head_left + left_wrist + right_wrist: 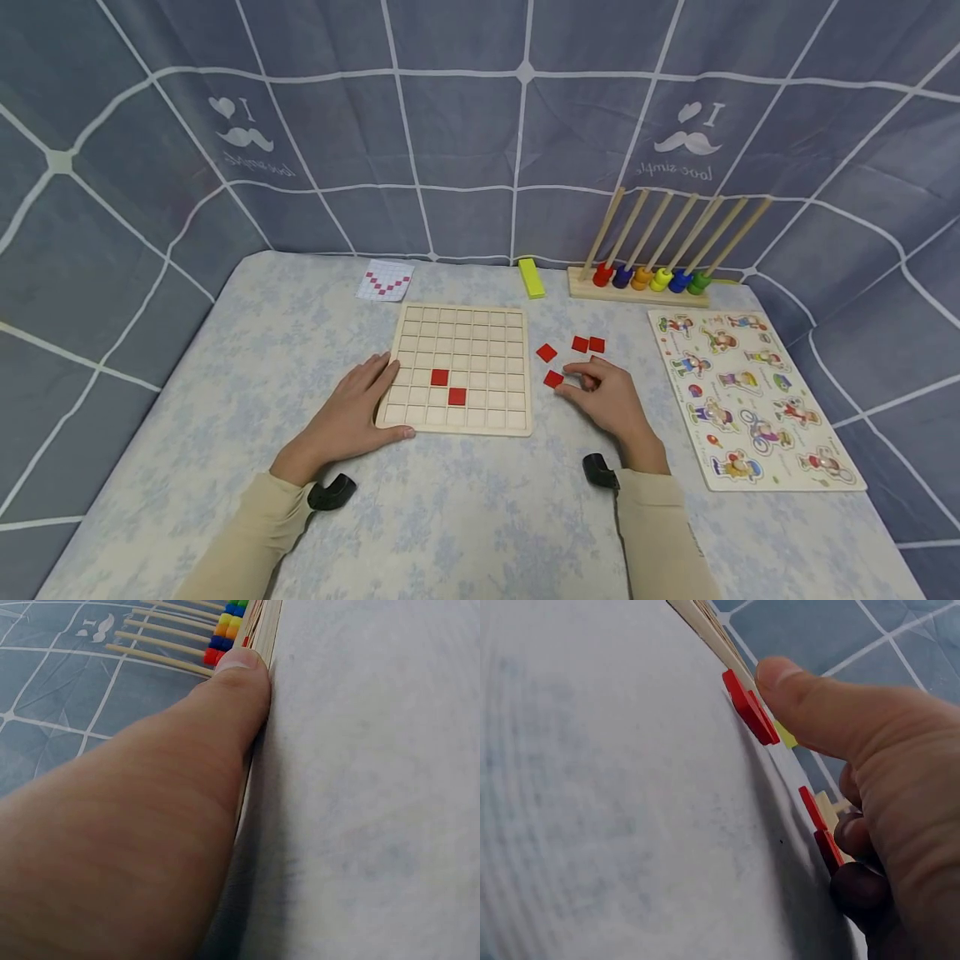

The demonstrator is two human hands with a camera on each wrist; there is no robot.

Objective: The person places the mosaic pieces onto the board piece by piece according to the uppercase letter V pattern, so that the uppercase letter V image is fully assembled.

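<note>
The grid board [497, 380] lies flat on the desk [480, 517], midway between the left and right edges and nearer the far edge. Two seated red tiles [439, 377] occupy its cells, meeting diagonally at a corner, in the half toward the person.

The left hand [347, 414] rests at the board's near left corner, fingers extended along the left edge, thumb against the near edge; it appears to steady the board.

The right hand [611, 404] is beside the board's right edge. Thumb and forefinger are parted about the side of the nearest loose tile [553, 379]; the remaining fingers are folded. Whether the tile is pinched cannot be told. The other loose tiles [580, 343] lie just beyond, one partly hidden by that hand.

At the desk's far edge, left of centre, a pattern card [385, 281] shows red squares in a V. A yellow block [531, 277] lies by the same edge, a bead rack [637, 296] toward the far right corner.

Step in hand, as judged: picking up a tile for the board. The next move calls for a secure pinch, a lift clear of the rim, and square alignment with a chosen cell.
</note>
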